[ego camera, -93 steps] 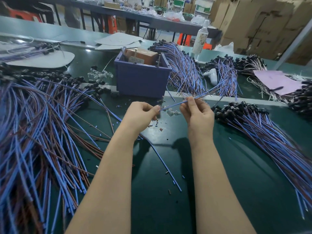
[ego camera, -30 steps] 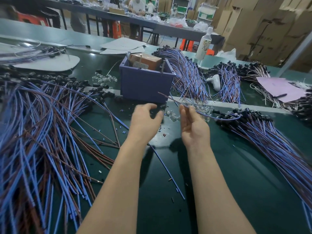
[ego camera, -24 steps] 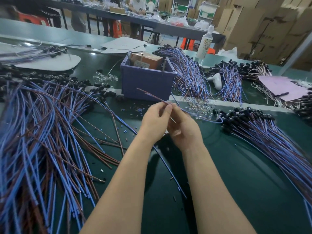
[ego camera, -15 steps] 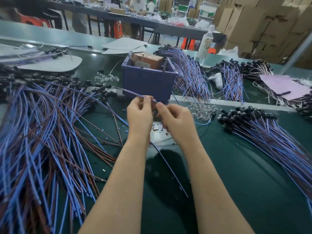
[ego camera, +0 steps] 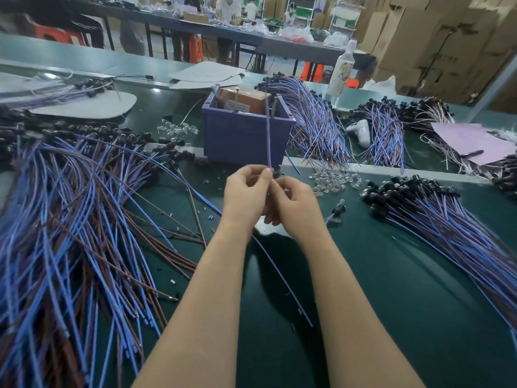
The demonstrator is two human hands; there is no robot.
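My left hand (ego camera: 246, 197) and my right hand (ego camera: 293, 208) meet over the middle of the dark green table (ego camera: 391, 289). Between their fingertips they pinch a thin blue and brown wire pair (ego camera: 268, 130) that stands nearly upright in front of the purple box (ego camera: 243, 135). What the fingers hold at the wire's lower end is hidden. A large loose heap of blue and brown wires (ego camera: 70, 219) lies to the left. A pile of wires with black caps (ego camera: 436, 214) lies to the right.
Small clear parts (ego camera: 333, 180) lie in a heap right of my hands, more clear parts (ego camera: 176, 130) left of the box. One capped wire end (ego camera: 337, 211) lies alone near my right hand. A white bottle (ego camera: 341, 71), pink paper (ego camera: 470, 141) and further wire bundles (ego camera: 316, 124) sit behind.
The wire pair, earlier slanting left across the box, now stands nearly upright. My hands have stayed together at its lower end and shifted slightly right.
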